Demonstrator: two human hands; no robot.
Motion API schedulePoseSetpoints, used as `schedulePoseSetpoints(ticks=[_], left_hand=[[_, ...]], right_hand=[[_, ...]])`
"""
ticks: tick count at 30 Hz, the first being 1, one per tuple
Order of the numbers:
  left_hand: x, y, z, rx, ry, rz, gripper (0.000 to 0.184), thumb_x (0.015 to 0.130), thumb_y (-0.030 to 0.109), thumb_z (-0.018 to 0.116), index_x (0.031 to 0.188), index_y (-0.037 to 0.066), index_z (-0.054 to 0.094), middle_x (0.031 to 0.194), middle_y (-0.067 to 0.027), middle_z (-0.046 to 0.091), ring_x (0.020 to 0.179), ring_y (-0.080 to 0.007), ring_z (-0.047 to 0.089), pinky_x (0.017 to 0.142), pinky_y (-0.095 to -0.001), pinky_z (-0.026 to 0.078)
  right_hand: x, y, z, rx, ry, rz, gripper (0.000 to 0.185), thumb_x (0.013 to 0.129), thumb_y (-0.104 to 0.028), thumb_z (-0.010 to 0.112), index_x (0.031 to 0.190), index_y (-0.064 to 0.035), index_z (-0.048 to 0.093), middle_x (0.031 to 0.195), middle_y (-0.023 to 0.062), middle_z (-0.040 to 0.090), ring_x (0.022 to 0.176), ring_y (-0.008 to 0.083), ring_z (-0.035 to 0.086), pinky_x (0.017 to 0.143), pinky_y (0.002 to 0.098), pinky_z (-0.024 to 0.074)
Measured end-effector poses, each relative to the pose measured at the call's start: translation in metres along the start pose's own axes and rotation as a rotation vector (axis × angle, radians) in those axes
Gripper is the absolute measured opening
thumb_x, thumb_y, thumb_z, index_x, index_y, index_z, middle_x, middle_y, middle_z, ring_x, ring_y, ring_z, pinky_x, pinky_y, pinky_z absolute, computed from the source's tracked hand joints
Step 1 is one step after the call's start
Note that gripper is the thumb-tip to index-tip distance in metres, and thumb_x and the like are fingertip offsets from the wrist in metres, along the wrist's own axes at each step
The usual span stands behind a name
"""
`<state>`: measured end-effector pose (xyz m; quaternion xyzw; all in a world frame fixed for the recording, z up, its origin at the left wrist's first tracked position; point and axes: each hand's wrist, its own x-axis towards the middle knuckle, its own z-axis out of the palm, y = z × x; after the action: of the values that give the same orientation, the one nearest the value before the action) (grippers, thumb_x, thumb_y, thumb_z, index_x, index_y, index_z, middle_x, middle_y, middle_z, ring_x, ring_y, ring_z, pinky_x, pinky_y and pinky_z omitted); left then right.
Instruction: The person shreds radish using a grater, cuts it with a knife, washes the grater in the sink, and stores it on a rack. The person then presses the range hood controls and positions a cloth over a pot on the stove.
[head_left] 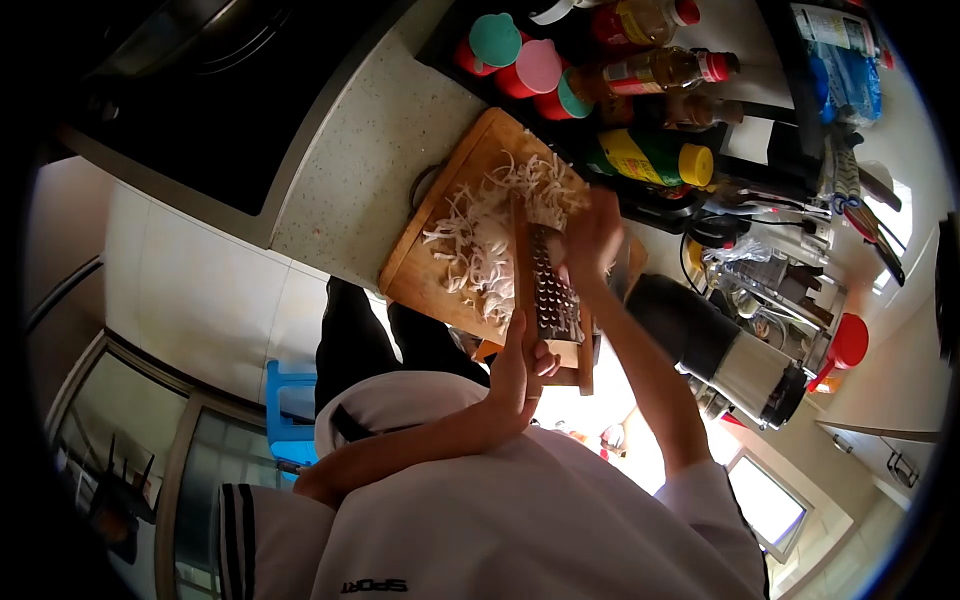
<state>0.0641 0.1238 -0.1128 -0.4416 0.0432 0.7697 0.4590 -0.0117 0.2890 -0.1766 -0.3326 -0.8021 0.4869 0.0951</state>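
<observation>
- The left hand (518, 375) is clamped on the wooden frame of a grater (555, 295), thumb along the frame and fingers curled around its near end.
- The right hand (592, 240) is closed over a pale piece (556, 246) against the grater's metal face; blur and the fingers hide most of that piece.
- The grater lies over the right part of a wooden cutting board (410, 270), its near end reaching past the board's edge. No writing can be made out on it.
- Pale shreds (480, 245) are heaped on the board, mostly left of the grater and beyond it.
- The board rests on a speckled counter (350, 170), beside a black cooktop (220, 120).
- The one readable word is "SPORT", in dark letters on the person's white shirt (600, 510); it appears upside down.
- Beyond the board, a green bottle (640, 155) has a yellow label and yellow cap; its print is too small to read.
- A red-capped bottle (650, 73) of brown liquid bears a label, likewise illegible.
- Near it stand red canisters with a pink lid (540, 66) and teal lids (494, 40).
- At the upper right, a white container (832, 28) carries fine print that cannot be read, next to a blue packet (850, 88).
</observation>
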Motion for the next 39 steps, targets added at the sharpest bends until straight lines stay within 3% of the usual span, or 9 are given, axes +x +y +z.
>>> schedulePoseSetpoints(ticks=[2, 5, 12, 17, 24, 28, 29, 33, 39], left_hand=[[0.003, -0.001, 0.004, -0.035, -0.018, 0.007, 0.041, 0.093, 0.046, 0.044, 0.07, 0.012, 0.043, 0.056, 0.0008, 0.036, 0.049, -0.0114, 0.033, 0.066, -0.0292, 0.04], [0.002, -0.004, -0.001, -0.029, -0.051, 0.0, 0.042, 0.093, 0.046, 0.044, 0.069, 0.011, 0.042, 0.056, 0.0007, 0.036, 0.05, -0.0119, 0.033, 0.066, -0.0294, 0.04], [0.005, -0.003, -0.005, 0.003, -0.076, 0.017, 0.046, 0.093, 0.048, 0.042, 0.067, 0.01, 0.043, 0.057, 0.0001, 0.038, 0.052, -0.0121, 0.034, 0.064, -0.0294, 0.038], [0.002, -0.001, -0.003, 0.002, -0.022, 0.031, 0.041, 0.093, 0.045, 0.044, 0.071, 0.01, 0.045, 0.058, 0.0005, 0.041, 0.047, -0.011, 0.035, 0.06, -0.028, 0.037], [0.0, -0.004, -0.001, -0.054, -0.074, 0.005, 0.033, 0.095, 0.044, 0.041, 0.082, 0.015, 0.039, 0.058, 0.0017, 0.035, 0.051, -0.0099, 0.033, 0.055, -0.0255, 0.033], [0.004, -0.001, -0.003, -0.048, -0.061, -0.014, 0.03, 0.095, 0.044, 0.041, 0.087, 0.015, 0.041, 0.059, 0.0021, 0.034, 0.051, -0.0098, 0.032, 0.057, -0.0253, 0.033], [0.002, 0.001, 0.003, -0.027, -0.065, 0.002, 0.031, 0.095, 0.044, 0.04, 0.087, 0.015, 0.041, 0.059, 0.002, 0.035, 0.051, -0.0098, 0.032, 0.057, -0.0253, 0.033], [0.0, 0.001, 0.0, -0.005, -0.074, 0.006, 0.03, 0.095, 0.044, 0.04, 0.089, 0.015, 0.041, 0.061, 0.0021, 0.035, 0.053, -0.01, 0.033, 0.057, -0.0252, 0.032], [0.001, 0.003, 0.001, -0.025, 0.019, -0.006, 0.039, 0.09, 0.048, 0.05, 0.076, 0.012, 0.045, 0.056, 0.0016, 0.038, 0.047, -0.0097, 0.033, 0.066, -0.0286, 0.042]], right_hand=[[0.038, 0.011, 0.025, -0.11, -0.052, -0.074, 0.013, 0.088, -0.005, 0.041, 0.093, -0.0049, 0.053, 0.063, 0.0068, 0.046, 0.052, 0.0085, 0.044, 0.044, 0.0285, 0.0347], [0.082, 0.035, 0.045, -0.286, 0.095, -0.736, 0.014, 0.087, -0.002, 0.041, 0.092, -0.0042, 0.054, 0.062, 0.009, 0.046, 0.049, 0.0088, 0.043, 0.045, 0.0279, 0.035], [-0.014, -0.076, -0.023, 0.082, -0.176, 0.153, 0.02, 0.096, -0.015, 0.038, 0.089, -0.0052, 0.054, 0.056, -0.0027, 0.041, 0.045, 0.0034, 0.036, 0.041, 0.0208, 0.0283], [-0.076, -0.065, -0.029, 0.129, -0.115, 0.092, 0.018, 0.098, -0.018, 0.037, 0.088, -0.0069, 0.048, 0.047, -0.0049, 0.032, 0.037, 0.0047, 0.031, 0.036, 0.0201, 0.0262], [0.064, 0.039, 0.044, -0.117, -0.106, -0.263, 0.014, 0.089, -0.004, 0.038, 0.093, -0.0042, 0.051, 0.061, 0.0003, 0.043, 0.046, 0.0072, 0.039, 0.039, 0.023, 0.033], [0.056, 0.014, 0.033, -0.043, -0.075, -0.224, 0.012, 0.09, -0.006, 0.041, 0.095, -0.0044, 0.051, 0.057, -0.0018, 0.039, 0.044, 0.0046, 0.036, 0.038, 0.0221, 0.0278], [0.019, -0.038, 0.015, 0.078, -0.129, 0.031, 0.01, 0.091, -0.008, 0.041, 0.093, -0.0049, 0.051, 0.056, -0.0025, 0.038, 0.044, 0.0043, 0.034, 0.038, 0.0214, 0.026], [-0.07, -0.074, -0.047, 0.26, -0.312, 0.259, 0.016, 0.096, -0.016, 0.04, 0.095, -0.0034, 0.05, 0.052, -0.0056, 0.037, 0.041, 0.0032, 0.033, 0.038, 0.02, 0.0286], [0.009, -0.008, 0.015, 0.009, -0.098, 0.005, 0.016, 0.095, -0.013, 0.037, 0.092, -0.0042, 0.05, 0.049, 0.0002, 0.04, 0.038, 0.0069, 0.037, 0.037, 0.0247, 0.0321]])
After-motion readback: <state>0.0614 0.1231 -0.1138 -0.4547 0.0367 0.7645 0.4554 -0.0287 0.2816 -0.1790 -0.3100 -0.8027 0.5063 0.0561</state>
